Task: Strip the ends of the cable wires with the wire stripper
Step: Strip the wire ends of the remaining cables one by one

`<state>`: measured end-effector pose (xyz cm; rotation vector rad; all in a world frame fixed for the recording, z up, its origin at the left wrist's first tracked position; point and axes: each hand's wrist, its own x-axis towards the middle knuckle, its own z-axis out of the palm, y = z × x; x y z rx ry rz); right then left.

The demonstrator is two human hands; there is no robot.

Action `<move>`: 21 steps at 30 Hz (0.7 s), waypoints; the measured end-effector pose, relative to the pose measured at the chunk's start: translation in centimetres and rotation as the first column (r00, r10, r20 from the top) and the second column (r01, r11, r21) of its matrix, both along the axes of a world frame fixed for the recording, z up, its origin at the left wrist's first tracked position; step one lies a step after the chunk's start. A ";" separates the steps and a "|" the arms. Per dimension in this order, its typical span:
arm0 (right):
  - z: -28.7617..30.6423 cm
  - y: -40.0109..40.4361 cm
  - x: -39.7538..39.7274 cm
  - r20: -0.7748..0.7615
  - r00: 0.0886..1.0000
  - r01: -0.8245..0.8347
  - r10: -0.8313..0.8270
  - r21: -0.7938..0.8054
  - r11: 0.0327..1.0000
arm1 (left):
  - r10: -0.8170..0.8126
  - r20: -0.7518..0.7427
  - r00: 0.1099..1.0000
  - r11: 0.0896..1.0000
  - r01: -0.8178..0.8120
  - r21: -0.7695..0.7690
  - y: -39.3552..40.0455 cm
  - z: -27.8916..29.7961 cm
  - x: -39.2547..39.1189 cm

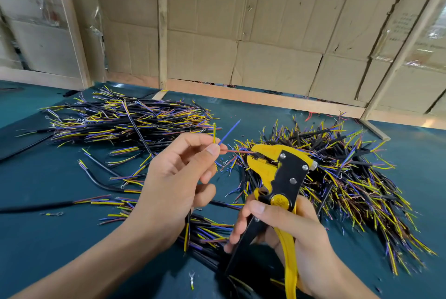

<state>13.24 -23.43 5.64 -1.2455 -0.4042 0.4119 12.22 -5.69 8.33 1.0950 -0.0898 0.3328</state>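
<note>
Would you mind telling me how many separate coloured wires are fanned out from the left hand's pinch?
3: yellow wire pointing up, blue wire angled up-right, red wire running right into the wire stripper. Others may be hidden.

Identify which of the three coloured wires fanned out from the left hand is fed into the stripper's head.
The red wire: it runs sideways into the wire stripper, while the yellow wire and blue wire point up, free.

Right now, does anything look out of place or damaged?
Nothing damaged. The cardboard backing is creased and torn at its seams, and loose ring terminals and cut wire bits lie scattered on the green mat.
</note>
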 end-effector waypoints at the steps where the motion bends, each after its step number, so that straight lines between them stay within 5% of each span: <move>1: 0.0 0.0 0.1 0.005 1.000 -0.001 0.001 -0.006 1.000 | -0.003 0.002 1.000 1.000 0.003 0.005 0.0 0.0 0.0; 21: 0.1 -0.3 -0.1 0.077 0.996 -0.034 0.039 -0.071 0.997 | 0.028 0.106 0.994 0.989 -0.043 0.145 0.2 -0.6 -0.2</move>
